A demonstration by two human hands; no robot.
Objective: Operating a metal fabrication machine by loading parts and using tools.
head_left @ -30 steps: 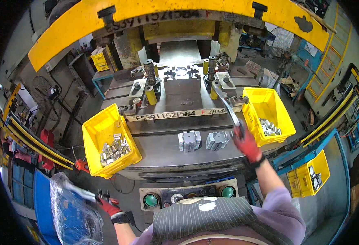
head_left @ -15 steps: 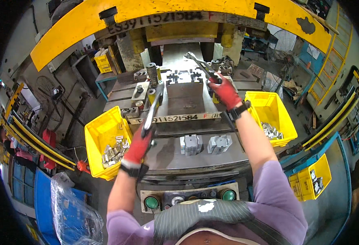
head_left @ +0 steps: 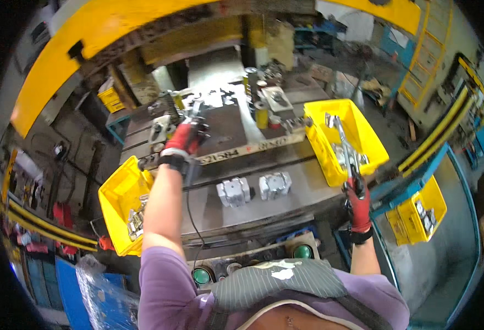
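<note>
My right hand (head_left: 358, 208), in a red glove, is closed round the handles of long metal tongs (head_left: 349, 151). These reach over the right yellow bin (head_left: 375, 140), where small shiny metal parts (head_left: 338, 149) lie. A silvery piece (head_left: 330, 120) shows at the tongs' far end; whether they grip it is unclear. Also red-gloved, my left hand (head_left: 180, 142) is closed round a second tool with dark handles and a pale, blurred tip (head_left: 196, 107). That tip points at the left side of the press die (head_left: 220, 124). Two stacks of grey metal plates (head_left: 234, 192) (head_left: 275, 186) stand on the press's front ledge.
Another yellow bin (head_left: 113, 195) with metal parts stands left of the press. Guide posts (head_left: 251, 85) rise beside the die, under a yellow overhead beam (head_left: 126, 27). Green buttons (head_left: 302, 251) sit on a panel before me. A further yellow bin (head_left: 404, 223) is at far right.
My right hand has drawn back from the die to the right bin with its tongs. My left hand has moved forward to the die with its tool. The view has turned.
</note>
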